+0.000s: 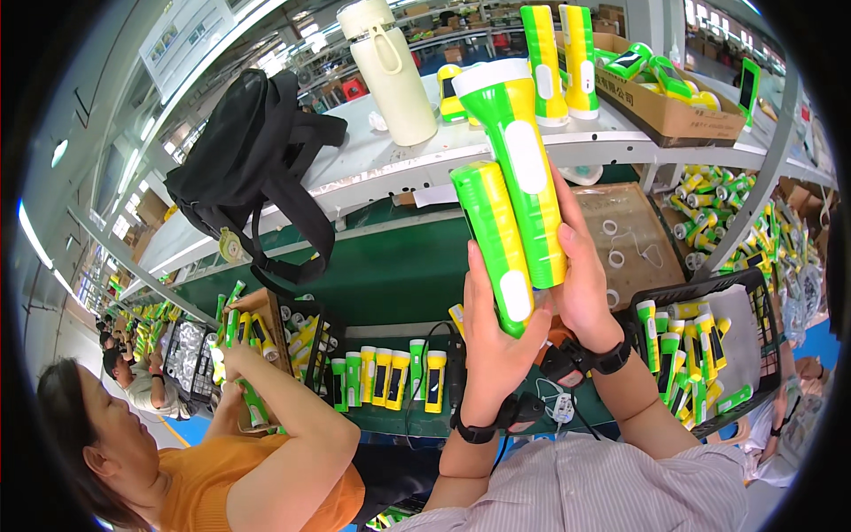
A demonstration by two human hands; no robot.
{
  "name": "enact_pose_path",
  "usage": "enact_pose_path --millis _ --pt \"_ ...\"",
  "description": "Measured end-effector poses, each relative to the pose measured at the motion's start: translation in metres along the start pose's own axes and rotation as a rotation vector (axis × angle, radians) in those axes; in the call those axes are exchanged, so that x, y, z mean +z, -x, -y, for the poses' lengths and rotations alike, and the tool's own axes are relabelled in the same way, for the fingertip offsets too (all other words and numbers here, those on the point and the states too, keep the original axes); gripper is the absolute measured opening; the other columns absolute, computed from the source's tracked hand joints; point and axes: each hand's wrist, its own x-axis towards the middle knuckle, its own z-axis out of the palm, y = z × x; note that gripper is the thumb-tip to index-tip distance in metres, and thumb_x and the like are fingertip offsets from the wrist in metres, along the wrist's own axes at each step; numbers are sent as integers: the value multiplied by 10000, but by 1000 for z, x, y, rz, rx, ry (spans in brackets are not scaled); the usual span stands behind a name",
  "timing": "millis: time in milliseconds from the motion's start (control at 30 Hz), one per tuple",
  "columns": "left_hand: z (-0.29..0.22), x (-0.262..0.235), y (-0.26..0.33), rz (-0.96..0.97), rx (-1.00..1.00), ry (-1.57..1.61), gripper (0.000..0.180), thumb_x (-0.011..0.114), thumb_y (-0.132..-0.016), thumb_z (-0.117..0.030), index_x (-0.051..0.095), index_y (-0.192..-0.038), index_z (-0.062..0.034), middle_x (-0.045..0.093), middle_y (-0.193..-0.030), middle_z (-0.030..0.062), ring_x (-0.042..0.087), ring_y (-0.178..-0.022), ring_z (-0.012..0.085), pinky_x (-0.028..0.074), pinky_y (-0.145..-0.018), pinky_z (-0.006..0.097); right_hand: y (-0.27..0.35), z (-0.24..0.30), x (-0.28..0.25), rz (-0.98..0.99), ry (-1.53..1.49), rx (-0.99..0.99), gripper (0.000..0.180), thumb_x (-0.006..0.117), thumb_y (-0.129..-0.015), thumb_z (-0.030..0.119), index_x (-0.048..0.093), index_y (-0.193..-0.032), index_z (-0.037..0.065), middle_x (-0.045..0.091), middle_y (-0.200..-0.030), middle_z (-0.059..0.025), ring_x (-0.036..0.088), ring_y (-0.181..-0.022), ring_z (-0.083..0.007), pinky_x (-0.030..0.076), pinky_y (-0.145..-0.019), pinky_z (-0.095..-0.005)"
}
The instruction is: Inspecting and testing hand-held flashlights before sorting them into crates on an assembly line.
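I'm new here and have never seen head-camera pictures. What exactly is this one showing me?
There is no machine: these are a person's bare hands. The view comes from a wide fisheye camera on that person's head, looking down, so straight edges bend. The left hand holds a green-and-yellow flashlight body; the right hand holds a white-headed flashlight beside it. More flashlights line the green work surface, and a black crate of them sits at right. The shelf carries a black bag and cream bottle.
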Motion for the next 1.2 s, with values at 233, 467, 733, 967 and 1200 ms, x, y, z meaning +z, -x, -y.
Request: enact_pose_path --millis 233,467,733,967,1200 --pt "3 -2 2 13 30 -8 943 582 -702 25 -13 -1432 -32 240 -1412 170 355 -1232 228 345 -981 336 6 4 3 8 31 -25 611 363 -909 292 178 -1414 3 226 -1456 -124 228 -1334 -211 174 -1082 -321" --pt "6 1 4 27 14 79 951 567 -705 31 -42 -1431 -46 295 -1371 149 423 -1160 207 413 -907 315 8 10 5 4 47 -59 613 375 -914 295 178 -1413 -1 222 -1454 -135 231 -1331 -212 178 -1080 -320" --pt "9 4 -10 -301 5 252 790 571 -752 33 113 -1391 -42 386 -1280 164 479 -1077 214 435 -880 332 10 6 -9 -31 -57 77 648 430 -897 355 181 -1420 63 438 -1262 -148 488 -1075 -198 414 -880 -308" --pt "35 -89 -198 -660 296 -224 713 639 -793 -99 187 -1341 -41 533 -1120 215 577 -980 316 437 -855 381 24 -1 -31 -35 -217 288 692 573 -834 329 220 -1384 100 543 -1038 -146 558 -827 -178 483 -642 -278" --pt "87 -120 -261 -488 -6 -755 757 667 -763 -171 186 -1343 -94 586 -1064 231 589 -952 391 443 -811 434 35 -9 -62 167 -417 406 583 525 -874 263 252 -1366 113 559 -1031 -163 579 -817 -173 500 -642 -279"
